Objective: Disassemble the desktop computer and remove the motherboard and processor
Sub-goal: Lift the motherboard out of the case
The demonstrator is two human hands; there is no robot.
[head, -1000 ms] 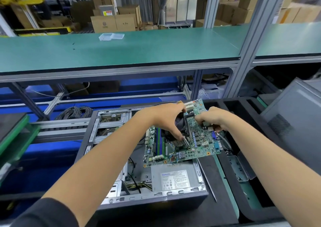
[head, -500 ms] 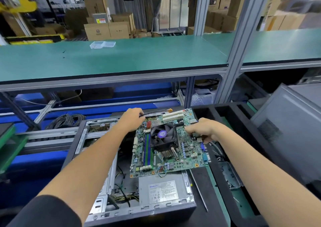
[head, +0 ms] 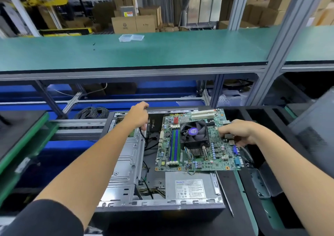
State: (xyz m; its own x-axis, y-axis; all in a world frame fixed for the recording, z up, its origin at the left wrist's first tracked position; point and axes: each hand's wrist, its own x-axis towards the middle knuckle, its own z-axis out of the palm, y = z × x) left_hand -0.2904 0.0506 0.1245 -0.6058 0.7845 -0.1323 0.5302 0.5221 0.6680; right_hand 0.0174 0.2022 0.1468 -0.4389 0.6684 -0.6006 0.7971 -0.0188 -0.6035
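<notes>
The green motherboard, with its black fan and heatsink and blue memory slots, hovers tilted over the right half of the open computer case. My right hand grips the board's right edge by the rear ports. My left hand is off the board, at the case's far rim, with its fingers curled. A black cable comes out from under its thumb, and the hand appears to hold it. The processor is hidden under the fan.
A silver power supply sits in the case's near right corner beside loose wires. A thin long tool lies on the black mat. A grey side panel leans at right, over a black foam tray and a metal bracket.
The motherboard has risen out of the case and shifted right. My left hand let go of the fan, then of the board's far corner, and moved left to the case rim.
</notes>
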